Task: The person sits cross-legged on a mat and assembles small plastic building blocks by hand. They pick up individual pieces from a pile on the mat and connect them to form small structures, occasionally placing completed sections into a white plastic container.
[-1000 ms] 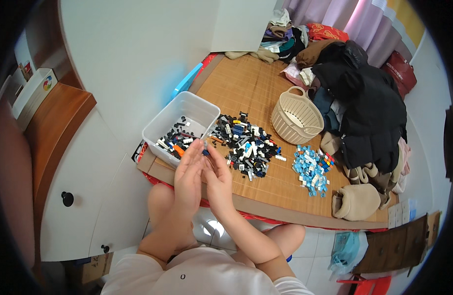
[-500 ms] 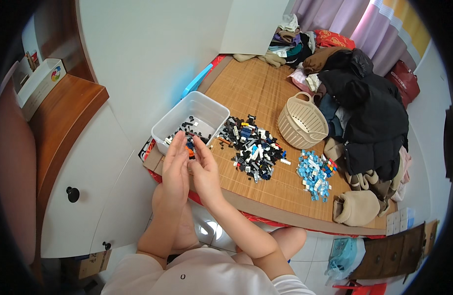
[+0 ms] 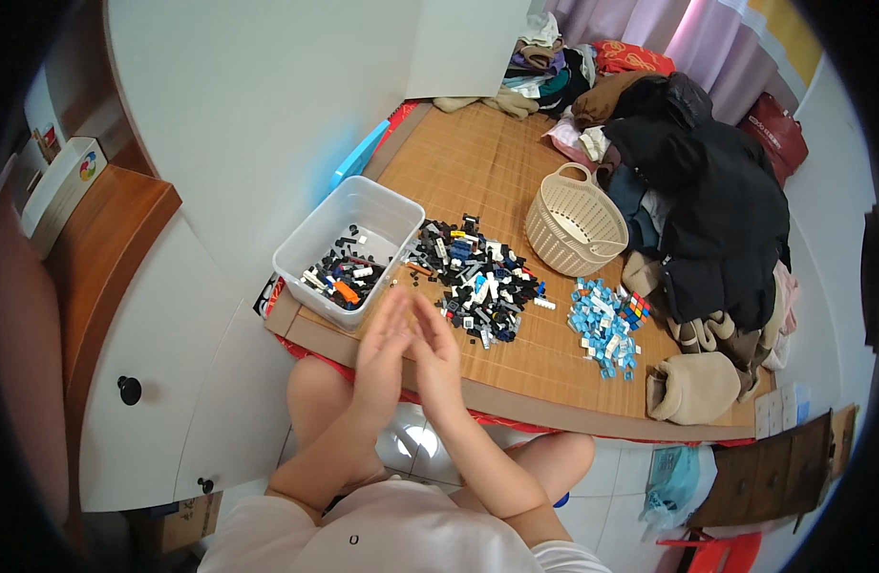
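Observation:
My left hand (image 3: 378, 361) and my right hand (image 3: 436, 365) are raised at the near edge of the mat, palms turned toward each other, fingers stretched out. Their fingertips come close together, and nothing shows between them. Just beyond and to the left stands a clear plastic box (image 3: 286, 271) with black, grey and white building bricks and an orange piece (image 3: 346, 291) inside. To the right of the box, past my fingertips, spreads a heap of mixed black, white and grey bricks (image 3: 490, 291). Farther right lies a smaller pile of light blue and white bricks (image 3: 603, 329).
Behind the piles stands a beige basket (image 3: 563, 215). A colourful puzzle cube (image 3: 636, 307) touches the blue pile. Clothes (image 3: 716, 210) are heaped at the right. A blue lid (image 3: 360, 153) leans against the white cabinet (image 3: 258, 105). The woven mat (image 3: 458, 158) covers the raised surface.
My hands have moved right and nearer to me, away from the front of the box, uncovering the orange piece. The view has shifted slightly. The brick piles look the same.

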Available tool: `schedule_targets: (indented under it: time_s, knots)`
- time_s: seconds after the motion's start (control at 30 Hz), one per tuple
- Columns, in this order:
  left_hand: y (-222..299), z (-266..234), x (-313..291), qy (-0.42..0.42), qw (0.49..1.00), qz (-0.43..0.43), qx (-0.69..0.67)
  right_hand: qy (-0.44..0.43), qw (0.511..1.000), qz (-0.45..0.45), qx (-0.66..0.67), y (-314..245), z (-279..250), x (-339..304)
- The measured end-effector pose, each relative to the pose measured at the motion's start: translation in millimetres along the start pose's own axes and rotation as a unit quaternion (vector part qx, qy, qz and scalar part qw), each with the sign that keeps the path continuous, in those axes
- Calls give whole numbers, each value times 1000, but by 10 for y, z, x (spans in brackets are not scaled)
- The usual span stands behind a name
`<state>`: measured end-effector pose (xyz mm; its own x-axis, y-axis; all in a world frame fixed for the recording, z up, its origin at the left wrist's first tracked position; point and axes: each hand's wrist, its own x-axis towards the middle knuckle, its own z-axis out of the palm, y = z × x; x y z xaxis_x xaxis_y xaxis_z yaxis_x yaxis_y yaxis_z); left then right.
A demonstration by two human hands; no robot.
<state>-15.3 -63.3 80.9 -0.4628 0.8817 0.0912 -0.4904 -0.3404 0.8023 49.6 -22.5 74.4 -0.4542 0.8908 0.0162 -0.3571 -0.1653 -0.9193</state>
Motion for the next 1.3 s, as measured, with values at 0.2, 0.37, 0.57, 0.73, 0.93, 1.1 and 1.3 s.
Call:
schedule_targets:
  time_s: [0.2,0.37,0.57,0.73,0.93,1.1,1.3]
  knots:
    - [-575,20,22,6,988,-154,-14,154,987,12,-39,230,-889,-191]
    - [-898,42,52,21,974,-219,-51,196,979,22,-58,209,-1250,-240]
    - [-960,108,106,2,972,-232,-41,173,979,70,-87,153,-1261,-50]
    - [-983,193,151,0,969,-245,-40,165,979,56,-103,242,-1179,16]
    - [-1025,232,165,-4,969,-246,-28,166,980,45,-99,422,-1106,-13]
    - [-1080,170,146,-18,972,-232,-19,162,981,86,-67,285,-923,-100]
    - [-1029,175,101,-15,977,-215,-11,151,985,76,-47,404,-1065,-86]
